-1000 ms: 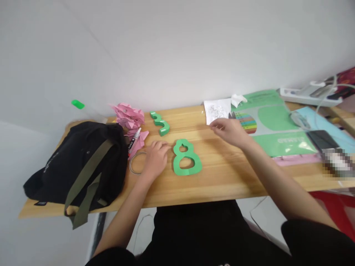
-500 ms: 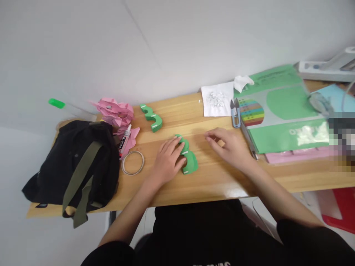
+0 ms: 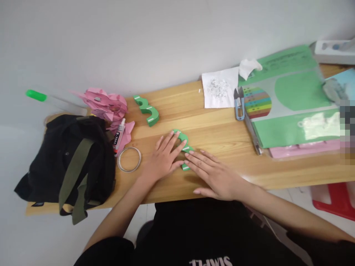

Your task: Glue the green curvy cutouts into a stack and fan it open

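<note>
On the wooden table, a green wavy paper piece (image 3: 185,147) with white strips on its top lies under both hands. My left hand (image 3: 164,157) rests on its upper left side, fingers stretched out. Across its lower right part lies my right hand (image 3: 215,173), flat with the fingers extended, covering some of the piece. A second green wavy piece (image 3: 148,111), also with white strips, sits apart, farther back and to the left. A roll of tape (image 3: 129,148) lies left of my left hand.
A black bag (image 3: 74,166), pink folded paper (image 3: 105,103) and a glue tube (image 3: 119,136) occupy the left side. Toward the right are white scraps on a paper sheet (image 3: 220,100), blue thread snips (image 3: 239,107) and a green paper pack (image 3: 294,127). A wall (image 3: 166,40) stands behind.
My right hand has moved left and down onto the green wavy piece, its fingers now stretched out. My left hand stays on the piece. The camera view has shifted slightly.
</note>
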`<move>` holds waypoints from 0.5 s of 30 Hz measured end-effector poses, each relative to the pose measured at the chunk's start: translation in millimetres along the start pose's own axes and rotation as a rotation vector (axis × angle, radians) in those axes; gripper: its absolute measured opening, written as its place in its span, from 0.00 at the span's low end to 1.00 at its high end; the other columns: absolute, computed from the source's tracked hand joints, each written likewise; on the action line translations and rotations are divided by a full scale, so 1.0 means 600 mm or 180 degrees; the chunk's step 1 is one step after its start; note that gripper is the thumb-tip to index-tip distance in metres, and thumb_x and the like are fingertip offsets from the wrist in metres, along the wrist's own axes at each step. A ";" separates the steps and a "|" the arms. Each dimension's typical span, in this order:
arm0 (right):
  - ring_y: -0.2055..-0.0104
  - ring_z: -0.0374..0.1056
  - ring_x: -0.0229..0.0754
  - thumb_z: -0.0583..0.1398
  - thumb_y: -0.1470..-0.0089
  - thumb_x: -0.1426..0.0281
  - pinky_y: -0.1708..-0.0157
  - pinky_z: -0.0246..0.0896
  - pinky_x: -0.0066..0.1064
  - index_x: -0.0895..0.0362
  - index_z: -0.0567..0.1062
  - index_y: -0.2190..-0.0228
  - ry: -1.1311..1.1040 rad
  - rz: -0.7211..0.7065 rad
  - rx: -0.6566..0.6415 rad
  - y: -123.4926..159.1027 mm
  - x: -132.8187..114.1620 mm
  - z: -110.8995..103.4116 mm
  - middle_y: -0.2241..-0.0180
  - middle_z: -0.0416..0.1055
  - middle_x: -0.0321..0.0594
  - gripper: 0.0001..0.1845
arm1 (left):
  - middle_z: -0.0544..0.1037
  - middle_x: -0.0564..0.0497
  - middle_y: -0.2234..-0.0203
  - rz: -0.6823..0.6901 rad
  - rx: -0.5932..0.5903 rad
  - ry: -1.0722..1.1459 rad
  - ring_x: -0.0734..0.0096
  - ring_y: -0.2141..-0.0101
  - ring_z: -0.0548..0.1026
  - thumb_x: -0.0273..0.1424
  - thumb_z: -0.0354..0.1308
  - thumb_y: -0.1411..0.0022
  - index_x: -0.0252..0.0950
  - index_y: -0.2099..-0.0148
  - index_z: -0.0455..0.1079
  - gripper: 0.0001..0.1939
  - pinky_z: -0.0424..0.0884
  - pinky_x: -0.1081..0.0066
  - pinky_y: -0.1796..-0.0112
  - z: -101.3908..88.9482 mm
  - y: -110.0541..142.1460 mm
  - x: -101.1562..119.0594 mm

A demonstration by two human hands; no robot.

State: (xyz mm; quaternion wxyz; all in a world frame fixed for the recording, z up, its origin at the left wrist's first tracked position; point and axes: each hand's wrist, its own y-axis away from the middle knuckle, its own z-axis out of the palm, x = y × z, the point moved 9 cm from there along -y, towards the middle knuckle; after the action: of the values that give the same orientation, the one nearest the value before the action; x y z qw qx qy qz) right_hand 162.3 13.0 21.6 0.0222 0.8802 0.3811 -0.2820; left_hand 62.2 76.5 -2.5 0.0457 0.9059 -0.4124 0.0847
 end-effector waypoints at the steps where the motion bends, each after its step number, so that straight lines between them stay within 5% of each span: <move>1: 0.32 0.46 0.52 0.54 0.42 0.52 0.35 0.44 0.49 0.65 0.57 0.37 -0.0020 0.0049 -0.0057 0.001 0.004 0.007 0.36 0.52 0.54 0.40 | 0.50 0.38 0.33 -0.0035 -0.0013 0.0025 0.52 0.33 0.46 0.45 0.44 0.31 0.37 0.32 0.52 0.30 0.46 0.50 0.38 0.003 0.000 -0.002; 15: 0.30 0.36 0.55 0.54 0.46 0.44 0.34 0.38 0.50 0.69 0.49 0.35 -0.0243 0.0224 -0.0418 0.011 0.015 0.035 0.33 0.42 0.59 0.52 | 0.45 0.39 0.32 -0.0227 -0.0221 0.0529 0.49 0.33 0.42 0.47 0.48 0.34 0.37 0.32 0.50 0.34 0.45 0.47 0.38 0.007 -0.001 -0.011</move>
State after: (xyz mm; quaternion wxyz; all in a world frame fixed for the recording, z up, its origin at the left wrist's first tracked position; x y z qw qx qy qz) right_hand 161.8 8.6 -1.7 0.1043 0.8783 0.3665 -0.2888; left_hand 58.8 81.3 -8.2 0.1141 0.9077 -0.3773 0.1436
